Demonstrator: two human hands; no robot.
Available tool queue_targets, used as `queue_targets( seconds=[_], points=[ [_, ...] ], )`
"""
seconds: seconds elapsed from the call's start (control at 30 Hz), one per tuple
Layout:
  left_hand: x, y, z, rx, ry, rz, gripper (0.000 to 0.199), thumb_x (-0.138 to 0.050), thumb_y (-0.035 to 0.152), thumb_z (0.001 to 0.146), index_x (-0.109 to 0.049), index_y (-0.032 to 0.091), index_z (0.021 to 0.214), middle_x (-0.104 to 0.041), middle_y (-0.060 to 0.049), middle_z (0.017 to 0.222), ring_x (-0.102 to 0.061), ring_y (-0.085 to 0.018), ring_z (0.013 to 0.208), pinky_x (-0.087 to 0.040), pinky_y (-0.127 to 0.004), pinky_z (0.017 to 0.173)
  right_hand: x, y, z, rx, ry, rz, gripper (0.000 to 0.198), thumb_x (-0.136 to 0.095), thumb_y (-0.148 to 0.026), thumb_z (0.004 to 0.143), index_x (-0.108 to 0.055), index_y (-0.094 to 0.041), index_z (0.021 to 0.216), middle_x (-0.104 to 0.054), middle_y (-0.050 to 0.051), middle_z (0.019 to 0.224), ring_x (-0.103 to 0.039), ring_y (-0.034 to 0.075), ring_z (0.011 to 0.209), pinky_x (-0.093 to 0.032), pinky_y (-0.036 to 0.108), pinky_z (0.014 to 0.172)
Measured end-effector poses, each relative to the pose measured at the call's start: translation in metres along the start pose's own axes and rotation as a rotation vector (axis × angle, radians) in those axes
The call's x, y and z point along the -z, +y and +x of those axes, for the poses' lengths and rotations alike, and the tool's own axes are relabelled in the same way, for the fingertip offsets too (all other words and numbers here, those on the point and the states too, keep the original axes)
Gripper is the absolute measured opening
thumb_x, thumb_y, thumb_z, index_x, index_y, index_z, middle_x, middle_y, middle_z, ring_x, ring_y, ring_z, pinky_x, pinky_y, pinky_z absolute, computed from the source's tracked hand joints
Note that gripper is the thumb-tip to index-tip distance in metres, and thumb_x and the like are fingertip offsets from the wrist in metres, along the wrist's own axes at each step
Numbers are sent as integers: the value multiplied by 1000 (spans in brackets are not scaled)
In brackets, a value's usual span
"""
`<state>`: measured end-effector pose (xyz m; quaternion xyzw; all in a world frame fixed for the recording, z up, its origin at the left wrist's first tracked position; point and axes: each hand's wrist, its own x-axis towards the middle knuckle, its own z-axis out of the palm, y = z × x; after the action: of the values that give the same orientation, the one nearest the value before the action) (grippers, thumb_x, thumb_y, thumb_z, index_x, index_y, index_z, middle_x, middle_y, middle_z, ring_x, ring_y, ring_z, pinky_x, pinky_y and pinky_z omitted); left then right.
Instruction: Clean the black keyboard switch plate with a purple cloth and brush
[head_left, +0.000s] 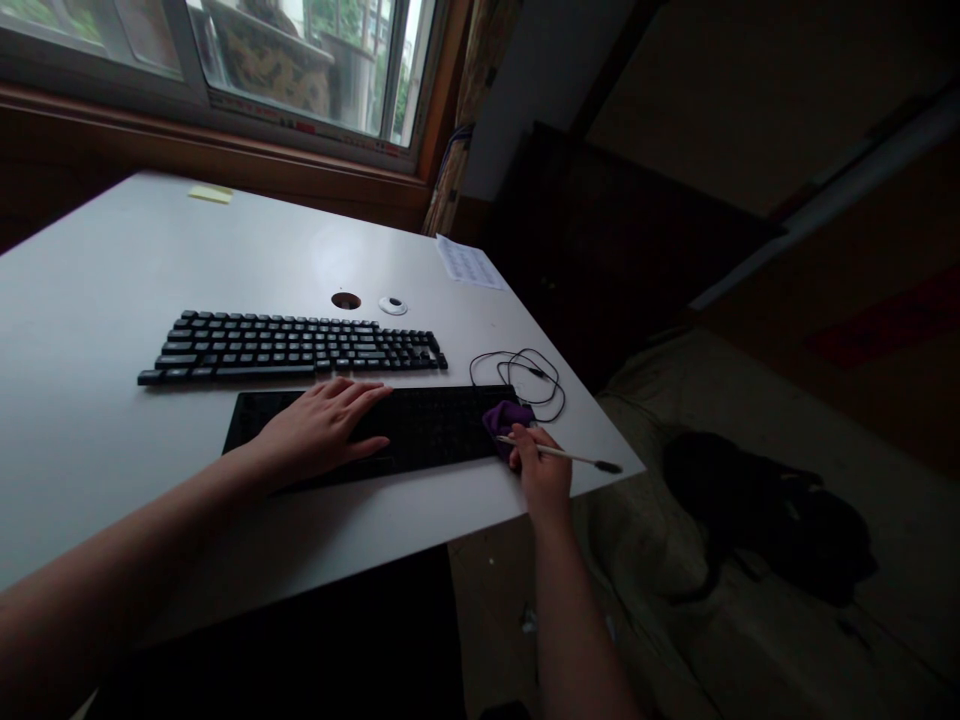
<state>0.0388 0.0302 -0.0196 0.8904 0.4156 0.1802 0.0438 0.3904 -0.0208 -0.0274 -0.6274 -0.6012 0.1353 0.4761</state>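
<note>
A black keyboard base (427, 425) lies near the front edge of the white table, its surface dark and the keycaps apparently off it. My left hand (326, 425) rests on its left-middle part, fingers stretched out and thumb apart. At the right end, my right hand (541, 468) grips a thin brush (564, 454) with a pale handle, its dark bristle end pointing right past the hand. Against the same fingers sits a bunched purple cloth (504, 416), touching the base's right end. Behind the base, black keycaps (300, 345) are laid out in keyboard order.
A black cable (559, 385) loops on the table (97, 290) beyond the base's right end. Farther back are a round hole (346, 300), its white ring cover (393, 305), printed paper (470, 263) and yellow notes (211, 194). The table's right corner (637, 468) is close to the brush.
</note>
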Motion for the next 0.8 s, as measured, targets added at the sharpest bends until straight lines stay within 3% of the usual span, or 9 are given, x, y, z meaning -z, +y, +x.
queue_targets(
  seconds=[0.37,0.8],
  points=[
    [0,-1,0,-8,-3,24,74,-48,68,98,-39,23,156,-54,-11,150,-48,-35,134,-35,-51,115,5,4,0,-150,315,-104,49,-50,-61,98,-63,-22,72,-60,-1,52,-58,16,51,-41,28,57],
    [1,0,0,4,-13,34,76,-48,69,98,-42,20,155,-54,-12,150,-48,-37,135,-35,-52,115,4,8,5,-249,289,-41,52,-52,-66,94,-66,-20,74,-58,-2,51,-58,16,49,-43,26,52]
  ],
)
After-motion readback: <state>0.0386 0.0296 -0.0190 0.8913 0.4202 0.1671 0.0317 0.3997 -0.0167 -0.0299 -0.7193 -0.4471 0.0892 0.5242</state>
